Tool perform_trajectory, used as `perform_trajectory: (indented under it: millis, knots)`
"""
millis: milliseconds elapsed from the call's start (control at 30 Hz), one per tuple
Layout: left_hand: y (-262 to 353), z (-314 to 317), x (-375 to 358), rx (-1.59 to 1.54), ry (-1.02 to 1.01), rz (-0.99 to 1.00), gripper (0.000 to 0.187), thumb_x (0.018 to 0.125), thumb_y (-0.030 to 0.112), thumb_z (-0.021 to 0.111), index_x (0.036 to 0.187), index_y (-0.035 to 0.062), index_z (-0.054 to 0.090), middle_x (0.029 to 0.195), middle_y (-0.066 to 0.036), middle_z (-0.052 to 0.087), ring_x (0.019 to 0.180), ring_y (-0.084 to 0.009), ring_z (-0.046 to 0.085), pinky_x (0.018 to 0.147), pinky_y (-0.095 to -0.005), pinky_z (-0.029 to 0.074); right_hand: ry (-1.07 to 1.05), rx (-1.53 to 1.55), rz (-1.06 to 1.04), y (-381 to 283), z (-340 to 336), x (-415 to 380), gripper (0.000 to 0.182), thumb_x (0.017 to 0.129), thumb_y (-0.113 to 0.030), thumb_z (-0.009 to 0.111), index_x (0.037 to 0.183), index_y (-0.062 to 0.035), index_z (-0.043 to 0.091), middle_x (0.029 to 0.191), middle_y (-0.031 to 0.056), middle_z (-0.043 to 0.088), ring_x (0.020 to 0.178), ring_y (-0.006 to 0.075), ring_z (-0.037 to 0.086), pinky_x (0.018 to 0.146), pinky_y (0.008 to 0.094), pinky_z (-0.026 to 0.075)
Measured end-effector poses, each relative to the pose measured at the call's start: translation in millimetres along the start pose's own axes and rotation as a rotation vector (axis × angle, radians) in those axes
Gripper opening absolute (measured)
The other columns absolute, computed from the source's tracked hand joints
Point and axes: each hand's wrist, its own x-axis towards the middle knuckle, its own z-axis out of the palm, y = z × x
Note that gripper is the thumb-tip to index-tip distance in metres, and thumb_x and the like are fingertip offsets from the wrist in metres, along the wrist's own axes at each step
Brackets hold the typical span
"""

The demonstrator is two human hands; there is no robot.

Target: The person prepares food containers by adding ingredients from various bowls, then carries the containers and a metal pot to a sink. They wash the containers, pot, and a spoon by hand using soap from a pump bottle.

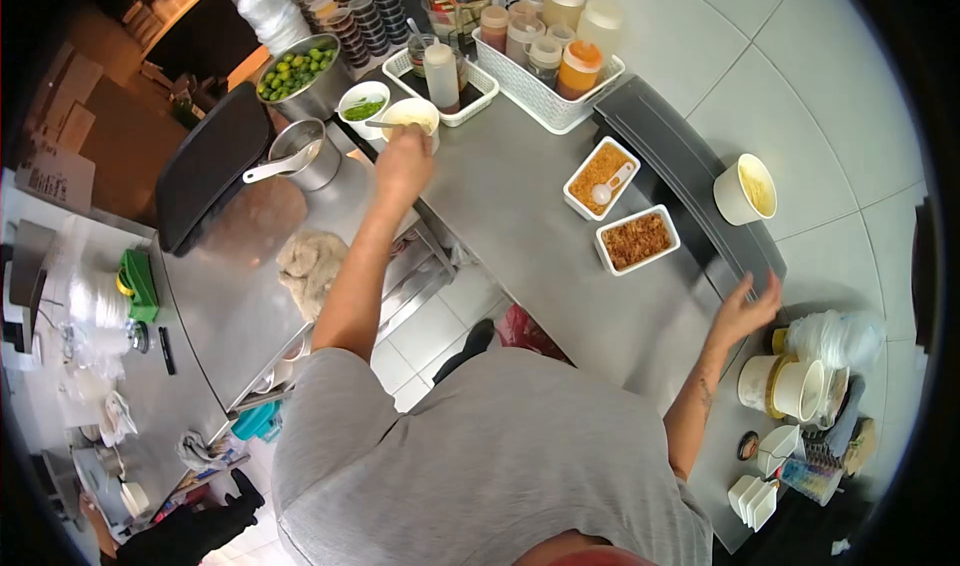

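My left hand (405,166) reaches over the near rim of a white bowl (427,143) holding pale yellow food. Its fingers are closed at a spoon (378,124) whose handle pokes out past the bowl's left side. A smaller white bowl of chopped greens (363,103) stands beside it. On the right, my right hand (748,309) is held in the air with fingers spread and nothing in them, near the lower end of a long dark lid (690,166). Two white tubs of brown crumbs, one lighter with a measuring spoon (612,183) and one darker (637,241), sit between my hands.
White baskets of sauce bottles (560,109) line the back wall. A pot of green limes (297,73), a steel pot (315,156) and a cloth (313,271) are on the left. A paper tub (742,191) stands on the dark lid. Another person (195,526) is at lower left.
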Motion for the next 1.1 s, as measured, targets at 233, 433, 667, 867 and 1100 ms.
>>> perform_trajectory:
  millis: [233, 433, 667, 867, 1100]
  knots:
    - [-44, -25, 20, -0.047, 0.199, -0.021, 0.017, 0.083, 0.016, 0.055, 0.086, -0.0002, 0.055, 0.089, -0.020, 0.057, 0.079, -0.0381, 0.057, 0.068, -0.0451, 0.045, -0.591, 0.674, -0.529, -229, 80, -10, 0.020, 0.078, -0.010, 0.061, 0.096, -0.0024, 0.061, 0.100, 0.0143, 0.059, 0.096, 0.0319, 0.055, 0.086, 0.0393, 0.043]
    - [-69, -26, 2, -0.159, 0.222, -0.012, 0.017, 0.082, 0.015, 0.058, 0.080, -0.0013, 0.053, 0.077, -0.019, 0.056, 0.071, -0.0349, 0.055, 0.064, -0.0411, 0.043, -0.824, 0.713, -0.724, -335, 221, -34, 0.028, 0.082, -0.024, 0.060, 0.104, -0.0070, 0.061, 0.110, 0.0108, 0.057, 0.106, 0.0272, 0.052, 0.090, 0.0392, 0.041]
    - [-92, -37, -4, -0.190, 0.131, -0.093, 0.011, 0.082, 0.010, 0.058, 0.083, 0.0001, 0.054, 0.082, -0.017, 0.055, 0.074, -0.0342, 0.054, 0.066, -0.0411, 0.043, -0.894, 0.450, -0.781, -345, 244, -46, 0.023, 0.080, -0.030, 0.060, 0.095, -0.0136, 0.064, 0.095, 0.0036, 0.056, 0.100, 0.0203, 0.053, 0.086, 0.0409, 0.039]
    - [-83, -32, 10, -0.227, 0.159, 0.035, 0.012, 0.083, 0.010, 0.059, 0.085, -0.0009, 0.055, 0.078, -0.014, 0.055, 0.065, -0.0245, 0.054, 0.061, -0.0348, 0.044, -0.870, 0.415, -0.773, -311, 220, -45, 0.021, 0.078, -0.032, 0.061, 0.087, -0.0133, 0.064, 0.089, 0.0030, 0.056, 0.093, 0.0207, 0.055, 0.081, 0.0394, 0.040]
    - [-43, -38, 5, -0.301, 0.094, 0.082, 0.008, 0.082, 0.007, 0.056, 0.087, 0.0022, 0.053, 0.086, -0.017, 0.053, 0.072, -0.0350, 0.055, 0.063, -0.0425, 0.044, -0.866, 0.461, -0.652, -277, 178, -28, 0.021, 0.078, -0.028, 0.063, 0.087, -0.0091, 0.062, 0.090, 0.0065, 0.056, 0.090, 0.0256, 0.056, 0.079, 0.0404, 0.044]
